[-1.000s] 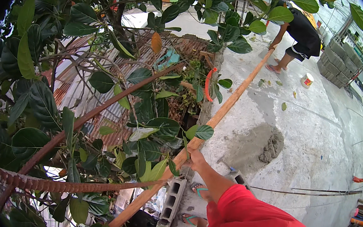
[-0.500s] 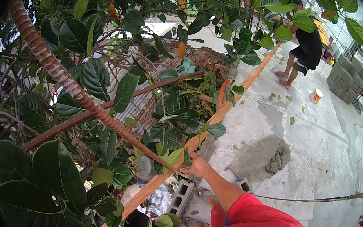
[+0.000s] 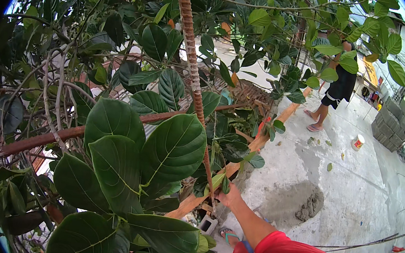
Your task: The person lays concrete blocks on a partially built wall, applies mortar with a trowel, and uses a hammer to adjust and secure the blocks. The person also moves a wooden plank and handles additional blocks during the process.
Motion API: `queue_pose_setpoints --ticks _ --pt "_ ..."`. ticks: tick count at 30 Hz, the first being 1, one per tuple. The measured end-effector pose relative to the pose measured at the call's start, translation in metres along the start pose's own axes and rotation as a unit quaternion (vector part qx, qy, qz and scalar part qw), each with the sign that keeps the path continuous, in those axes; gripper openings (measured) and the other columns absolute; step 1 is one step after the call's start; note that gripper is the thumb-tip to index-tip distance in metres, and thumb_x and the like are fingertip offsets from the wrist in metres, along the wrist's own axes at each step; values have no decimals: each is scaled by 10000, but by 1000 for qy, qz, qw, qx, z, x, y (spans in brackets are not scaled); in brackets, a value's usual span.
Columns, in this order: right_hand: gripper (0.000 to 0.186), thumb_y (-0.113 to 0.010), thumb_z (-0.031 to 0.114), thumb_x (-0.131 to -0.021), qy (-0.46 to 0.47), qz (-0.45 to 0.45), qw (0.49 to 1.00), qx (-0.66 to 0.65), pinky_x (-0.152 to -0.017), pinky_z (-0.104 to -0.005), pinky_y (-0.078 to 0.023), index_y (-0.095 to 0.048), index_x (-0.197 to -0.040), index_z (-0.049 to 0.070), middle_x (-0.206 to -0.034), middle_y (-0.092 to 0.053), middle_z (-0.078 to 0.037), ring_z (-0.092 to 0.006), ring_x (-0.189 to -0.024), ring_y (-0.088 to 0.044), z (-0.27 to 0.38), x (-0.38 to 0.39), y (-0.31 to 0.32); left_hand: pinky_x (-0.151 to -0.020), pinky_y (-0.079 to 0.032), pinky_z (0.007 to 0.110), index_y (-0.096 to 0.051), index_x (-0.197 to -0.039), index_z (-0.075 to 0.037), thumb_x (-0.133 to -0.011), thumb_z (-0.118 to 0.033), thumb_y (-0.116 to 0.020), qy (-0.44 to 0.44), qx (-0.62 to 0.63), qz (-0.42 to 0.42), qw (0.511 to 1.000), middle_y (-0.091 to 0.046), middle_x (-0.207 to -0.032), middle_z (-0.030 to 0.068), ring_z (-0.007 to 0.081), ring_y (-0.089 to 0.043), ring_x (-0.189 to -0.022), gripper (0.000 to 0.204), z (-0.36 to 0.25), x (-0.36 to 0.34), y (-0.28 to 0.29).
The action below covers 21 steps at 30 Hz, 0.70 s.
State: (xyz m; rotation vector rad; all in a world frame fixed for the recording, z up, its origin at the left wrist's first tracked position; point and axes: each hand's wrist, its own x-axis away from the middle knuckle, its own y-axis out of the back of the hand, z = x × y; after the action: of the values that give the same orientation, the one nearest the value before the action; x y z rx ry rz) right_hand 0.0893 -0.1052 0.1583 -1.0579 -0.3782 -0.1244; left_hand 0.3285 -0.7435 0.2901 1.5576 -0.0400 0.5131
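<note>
Right hand (image 3: 228, 198) wrapped round the low end of a rusty ribbed rebar (image 3: 192, 72), bar running up through big green leaves (image 3: 172, 148), wet mortar pile (image 3: 310, 205) nearby, left hand out of view

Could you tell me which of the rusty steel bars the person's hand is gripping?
The right hand grips the ribbed bar that rises steeply; the smoother bar lies nearly level behind the leaves.

Leafy branches (image 3: 124, 147) fill the left; right of them the hand (image 3: 228, 198), mortar heap (image 3: 310, 205) beyond.
</note>
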Motion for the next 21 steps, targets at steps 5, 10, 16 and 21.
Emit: queue_pose_setpoints --ticks 5,10,16,21 --pt "243 -600 320 -1030 27 50 997 -58 -947 -477 -548 -655 -1127 104 -1135 -686 -110 -303 -1040 -683 -12 -6 -14 -762 -563 490 -731 -1013 -32 -614 -382 -864 4 7 14 1000 -724 -914 216 387 -717 -862 547 9 -7 -16" --pt "243 -646 283 -1024 26 21 997 -63 -987 -499 -548 -666 -1186 102 -1196 -692 -86 -289 -1084 -670 -21 -21 -6 -810 -565 485 -717 -1079 -41 -565 -406 -898 12 6 32 999 -728 -985 209 387 -715 -921 656 20 -11 -34" --pt "393 -637 375 -1034 11 -4 1000 -5 -1083 -480 -503 -652 -1335 121 -1359 -670 -38 -275 -1227 -625 -33 -21 5 -869 -568 479 -699 -1158 -52 -507 -435 -937 24 -10 54 998 -732 -1070 201 387 -713 -992 793 47 -15 -54" --pt "266 -740 359 -980 56 15 998 -8 -880 -430 -581 -708 -1112 130 -1084 -729 -29 -243 -1011 -696 -34 -14 -8 -917 -571 474 -685 -1225 -61 -458 -460 -971 36 -54 84 994 -736 -1140 194 387 -712 -1051 910 110 6 -66"
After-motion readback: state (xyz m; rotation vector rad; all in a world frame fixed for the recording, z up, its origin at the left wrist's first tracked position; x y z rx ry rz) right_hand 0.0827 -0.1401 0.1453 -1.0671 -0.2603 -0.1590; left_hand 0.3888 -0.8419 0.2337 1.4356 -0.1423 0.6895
